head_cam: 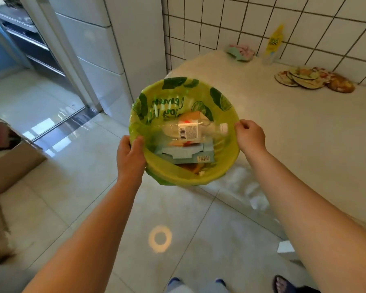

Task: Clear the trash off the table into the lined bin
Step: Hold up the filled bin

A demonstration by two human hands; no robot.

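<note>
I hold the lined bin (184,132) at the near-left corner of the counter (294,127), my left hand (130,157) with its grip curled over the rim and my right hand (250,137) pinching the green liner at the opposite rim. Inside lie a clear plastic bottle (195,130) and a flattened blue carton (186,155). Along the far edge of the counter sit a yellow bottle (273,44), a crumpled cloth (241,52) and a stack of coasters (313,80).
</note>
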